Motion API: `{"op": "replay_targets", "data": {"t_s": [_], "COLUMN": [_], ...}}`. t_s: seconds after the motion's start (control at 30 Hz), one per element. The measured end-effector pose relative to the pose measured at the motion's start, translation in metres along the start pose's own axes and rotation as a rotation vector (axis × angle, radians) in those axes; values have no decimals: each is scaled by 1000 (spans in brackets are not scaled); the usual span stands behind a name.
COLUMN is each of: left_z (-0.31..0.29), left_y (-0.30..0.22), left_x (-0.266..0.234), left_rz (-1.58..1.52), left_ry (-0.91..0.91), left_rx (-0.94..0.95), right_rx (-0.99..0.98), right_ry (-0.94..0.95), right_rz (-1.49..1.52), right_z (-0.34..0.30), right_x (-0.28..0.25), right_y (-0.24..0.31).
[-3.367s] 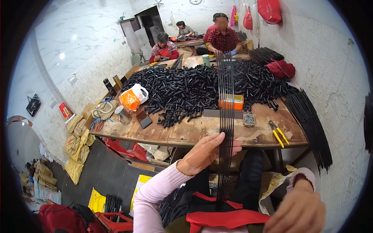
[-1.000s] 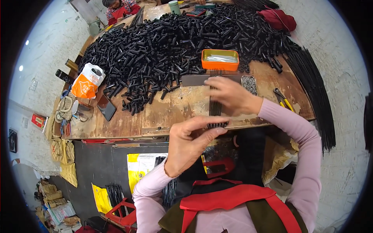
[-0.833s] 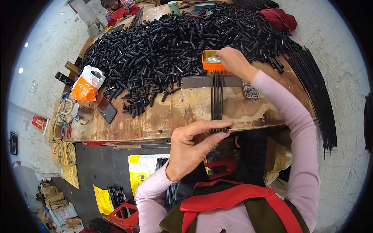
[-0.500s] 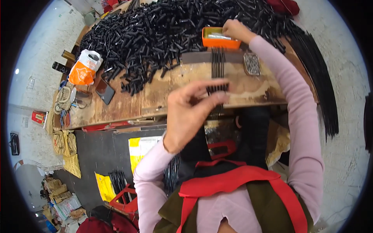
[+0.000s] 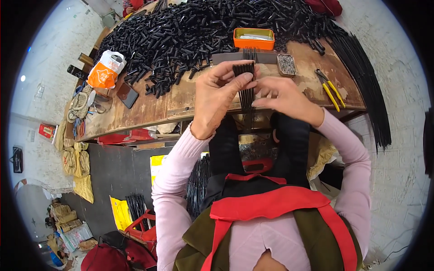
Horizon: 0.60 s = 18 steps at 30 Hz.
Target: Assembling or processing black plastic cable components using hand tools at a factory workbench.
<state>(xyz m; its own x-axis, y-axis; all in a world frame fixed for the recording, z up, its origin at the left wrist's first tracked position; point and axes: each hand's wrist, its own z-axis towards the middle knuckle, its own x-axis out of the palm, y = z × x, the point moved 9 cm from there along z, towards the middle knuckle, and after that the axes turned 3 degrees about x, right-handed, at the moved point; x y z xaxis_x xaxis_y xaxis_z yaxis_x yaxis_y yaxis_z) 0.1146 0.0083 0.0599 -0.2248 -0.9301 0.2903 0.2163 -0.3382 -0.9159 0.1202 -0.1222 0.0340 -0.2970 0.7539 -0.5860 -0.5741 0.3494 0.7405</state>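
My left hand point(image 5: 217, 92) is closed around a bundle of thin black rods point(image 5: 246, 97), thumb and fingers pinching it near the top. The rods stand close side by side, their lower ends hanging past the table's front edge. From the right, my right hand point(image 5: 287, 97) reaches to the bundle, its fingers bent and their tips beside the rods and my left thumb. Anything small in those fingertips is too hidden to make out. Behind the hands stands an orange box point(image 5: 254, 44) with thin silvery pieces inside.
A great heap of short black tubes point(image 5: 181, 36) covers the back of the wooden table point(image 5: 181, 101). Nearby are a tin of small metal bits point(image 5: 286, 64), yellow-handled pliers point(image 5: 331, 92), a phone point(image 5: 127, 95) and a plastic bag point(image 5: 106, 70). Long black rods point(image 5: 368, 90) hang over the right edge.
My right hand has left the orange box and come down to the rods. My left hand has shifted slightly up with the bundle. The pliers, hidden behind my right arm before, now show.
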Motion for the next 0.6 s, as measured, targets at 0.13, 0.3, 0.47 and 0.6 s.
{"op": "replay_targets", "data": {"t_s": [0.13,0.3,0.47,0.6], "left_z": [-1,-1,-5,-9], "left_y": [2,3,5,6], "left_x": [1,-5,-5,-3], "left_rz": [45,57,39,24], "left_ry": [24,-10,7,-20], "left_rx": [1,-24,-32,-26], "right_rx": [-132,-87,-28,-48], "right_ry": [-93,-120,-99,-34], "right_rz": [-146,-28,59,-32], "right_z": [-7,-10,-13,-11], "right_x": [8,12,18,8], "right_y": [2,0,-8,-4]}}
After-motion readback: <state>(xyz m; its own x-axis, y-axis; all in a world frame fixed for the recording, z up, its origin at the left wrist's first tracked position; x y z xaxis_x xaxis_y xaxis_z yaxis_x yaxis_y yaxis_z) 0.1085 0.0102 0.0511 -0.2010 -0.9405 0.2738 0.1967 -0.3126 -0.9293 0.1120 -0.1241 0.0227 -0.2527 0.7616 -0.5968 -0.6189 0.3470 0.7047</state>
